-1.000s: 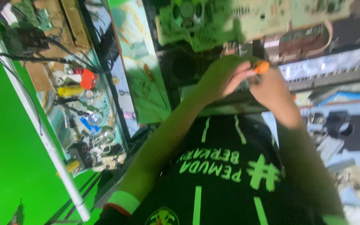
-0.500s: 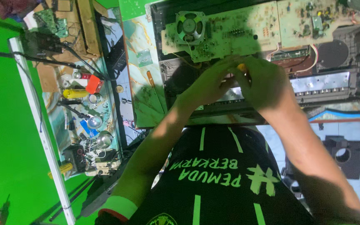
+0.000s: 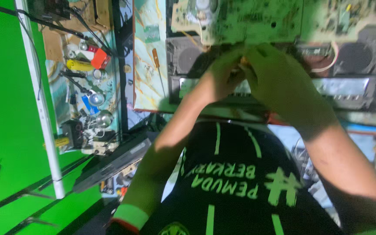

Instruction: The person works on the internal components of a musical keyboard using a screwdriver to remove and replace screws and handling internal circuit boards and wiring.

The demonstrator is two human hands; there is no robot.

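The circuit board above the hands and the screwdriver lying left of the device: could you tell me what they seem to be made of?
Circuit board: looks like pale green-tinted laminate, matt, dotted with solder points and small parts. Screwdriver: thin shaft, probably metal; amber handle looks like glossy plastic, though blur leaves that open.

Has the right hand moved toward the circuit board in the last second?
Yes. The right hand moved up to the circuit board's lower edge; earlier it was below.

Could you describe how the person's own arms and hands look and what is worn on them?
Both hands, the left hand and the right hand, are bare, without gloves, rings or a watch in view. The forearms are bare too. A short black sleeve with a light band ends the left arm.
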